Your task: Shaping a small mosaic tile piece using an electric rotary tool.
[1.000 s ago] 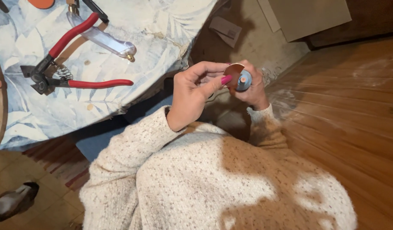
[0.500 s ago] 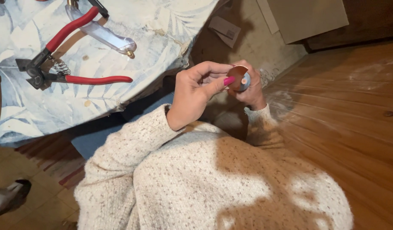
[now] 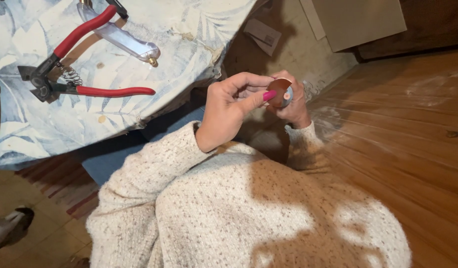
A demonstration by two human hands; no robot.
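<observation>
Pinching a small round reddish-brown piece (image 3: pixel 279 92), left hand (image 3: pixel 232 110) and right hand (image 3: pixel 294 105) close around it above the lap.
Red-handled pliers (image 3: pixel 75 74) lie on the table's (image 3: pixel 35 134) leaf-patterned cloth; speckled knit sleeves, plank floor (image 3: pixel 403 134).

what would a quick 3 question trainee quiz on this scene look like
1. True or false: the red-handled pliers are in one of the person's hands.
2. What do the left hand and right hand hold between them? A) a hammer B) a small round brown and blue piece C) a cup
3. Fill in: the pliers lie on a table covered with a pale ____-patterned cloth.

Key
1. False: they lie on the cloth, apart from both hands.
2. B
3. Leaf
</observation>
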